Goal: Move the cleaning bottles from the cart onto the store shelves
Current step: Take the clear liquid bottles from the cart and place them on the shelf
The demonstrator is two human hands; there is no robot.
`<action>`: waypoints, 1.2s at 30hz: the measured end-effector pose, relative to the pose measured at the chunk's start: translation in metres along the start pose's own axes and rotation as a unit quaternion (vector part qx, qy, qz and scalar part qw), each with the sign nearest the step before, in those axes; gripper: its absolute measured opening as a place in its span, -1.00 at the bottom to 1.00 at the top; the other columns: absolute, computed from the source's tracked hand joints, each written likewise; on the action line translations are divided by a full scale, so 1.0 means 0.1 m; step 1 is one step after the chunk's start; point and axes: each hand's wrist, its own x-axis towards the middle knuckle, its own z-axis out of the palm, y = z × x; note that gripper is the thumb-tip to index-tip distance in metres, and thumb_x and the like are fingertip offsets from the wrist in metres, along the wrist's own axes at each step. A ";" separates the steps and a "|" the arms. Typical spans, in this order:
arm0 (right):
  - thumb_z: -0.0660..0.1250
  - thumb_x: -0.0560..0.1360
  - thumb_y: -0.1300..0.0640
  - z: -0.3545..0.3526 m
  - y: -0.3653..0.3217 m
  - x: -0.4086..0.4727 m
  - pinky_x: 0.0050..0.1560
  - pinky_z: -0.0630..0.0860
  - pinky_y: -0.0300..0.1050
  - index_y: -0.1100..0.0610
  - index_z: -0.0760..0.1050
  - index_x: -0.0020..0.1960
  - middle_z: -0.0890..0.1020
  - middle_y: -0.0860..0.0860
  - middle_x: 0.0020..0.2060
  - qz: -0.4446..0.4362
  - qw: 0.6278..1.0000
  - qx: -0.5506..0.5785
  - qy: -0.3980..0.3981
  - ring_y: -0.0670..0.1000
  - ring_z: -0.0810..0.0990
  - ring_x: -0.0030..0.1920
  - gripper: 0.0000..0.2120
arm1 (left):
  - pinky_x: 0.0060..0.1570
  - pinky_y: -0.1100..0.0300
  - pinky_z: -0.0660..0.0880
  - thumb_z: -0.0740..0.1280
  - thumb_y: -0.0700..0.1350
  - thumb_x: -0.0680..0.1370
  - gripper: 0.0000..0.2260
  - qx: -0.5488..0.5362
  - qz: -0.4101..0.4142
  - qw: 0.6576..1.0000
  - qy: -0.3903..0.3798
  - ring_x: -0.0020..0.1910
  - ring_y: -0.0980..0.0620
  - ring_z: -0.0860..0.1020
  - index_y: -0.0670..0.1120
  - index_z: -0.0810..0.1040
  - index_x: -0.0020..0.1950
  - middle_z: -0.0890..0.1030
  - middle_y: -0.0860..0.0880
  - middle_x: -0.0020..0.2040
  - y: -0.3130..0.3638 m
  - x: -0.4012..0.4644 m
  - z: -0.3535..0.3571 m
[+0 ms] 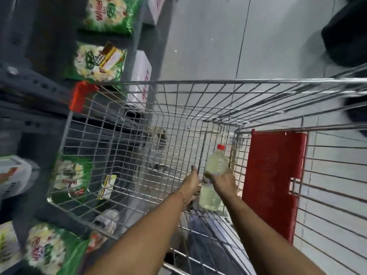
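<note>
Both my arms reach down into the wire cart [178,84]. My right hand [224,183] grips the base of a clear bottle [216,162] of pale yellow liquid with a red cap, held upright above the cart floor. A second pale bottle [208,197] sits lower, between my hands. My left hand [191,183] is against its left side with the fingers curled round it and the thumb pointing up. The store shelves [29,84] stand along the left, dark grey and blurred.
Green detergent packs [99,60] line the shelves on the left, with white boxes [141,76] further along. The cart has a red corner bumper [79,96] and a red seat flap [274,175] on the right. Grey tiled floor lies ahead, with dark shapes at the right edge.
</note>
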 end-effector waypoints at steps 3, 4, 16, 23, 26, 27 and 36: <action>0.64 0.03 -0.09 0.12 0.17 0.23 -0.18 0.58 -0.05 0.14 0.48 0.07 0.67 0.10 -0.15 0.031 0.998 0.050 -0.020 0.12 0.66 -0.17 -0.29 | 0.34 -0.02 0.30 -0.17 0.32 0.58 -0.29 0.017 -0.025 0.998 -0.063 0.48 -0.09 0.32 -0.13 0.26 0.51 0.29 -0.08 0.54 0.08 -0.04 -0.05; 0.65 -0.01 -0.13 0.13 0.20 0.28 -0.18 0.64 -0.01 0.10 0.48 0.04 0.69 0.08 -0.16 0.027 0.998 0.059 -0.026 0.11 0.68 -0.21 -0.29 | 0.38 0.00 0.26 -0.17 0.31 0.58 -0.30 0.026 -0.031 0.996 -0.082 0.51 -0.08 0.26 -0.14 0.25 0.51 0.28 -0.07 0.55 0.12 -0.08 -0.06; 0.33 0.53 0.11 -0.48 -0.79 -0.72 -0.29 0.65 -0.12 0.25 0.59 0.06 0.73 0.17 -0.15 -0.100 0.936 0.189 -0.279 0.03 0.73 -0.23 -0.77 | 0.09 -0.12 0.60 0.61 -0.17 0.26 -0.31 0.083 0.071 0.974 -0.198 0.13 -0.15 0.64 -0.13 0.41 0.33 0.62 -0.17 0.21 0.15 -1.07 -0.61; 0.47 0.40 -0.07 -0.71 -1.91 -2.19 0.18 0.56 0.26 0.22 0.55 0.25 0.69 0.28 0.11 -0.260 0.874 0.153 -0.381 0.30 0.68 0.10 -0.47 | -0.21 0.18 0.61 0.49 -0.40 0.34 -0.52 -0.001 0.317 0.943 -0.105 -0.07 0.04 0.68 -0.07 0.53 0.18 0.68 -0.06 0.06 -0.09 -2.74 -1.15; 0.56 0.29 -0.07 -0.68 -2.29 -3.03 0.20 0.51 0.39 0.15 0.55 0.28 0.69 0.23 0.13 -0.327 0.843 0.124 -0.409 0.30 0.68 0.11 -0.37 | -0.03 -0.02 0.61 0.52 -0.43 0.27 -0.44 -0.062 0.429 0.900 -0.033 0.06 -0.15 0.65 -0.11 0.58 0.22 0.67 -0.22 0.13 -0.34 -3.41 -1.42; 0.59 0.26 -0.06 -0.67 -2.40 -3.33 0.20 0.52 0.38 0.13 0.54 0.28 0.69 0.21 0.14 -0.354 0.827 0.114 -0.423 0.28 0.68 0.11 -0.35 | 0.05 -0.07 0.60 0.51 -0.44 0.26 -0.45 -0.075 0.461 0.884 -0.017 0.07 -0.18 0.64 -0.14 0.58 0.22 0.66 -0.26 0.13 -0.43 -3.66 -1.52; 0.41 0.41 0.03 -0.71 -2.88 -5.87 0.06 0.64 0.13 0.10 0.65 0.16 0.74 0.15 0.06 -0.546 0.640 0.027 -0.540 0.15 0.73 0.04 -0.65 | 0.03 -0.04 0.60 0.56 -0.33 0.18 -0.44 -0.146 0.641 0.736 0.164 0.05 -0.18 0.67 -0.12 0.63 0.17 0.70 -0.21 0.06 -1.38 -5.67 -2.14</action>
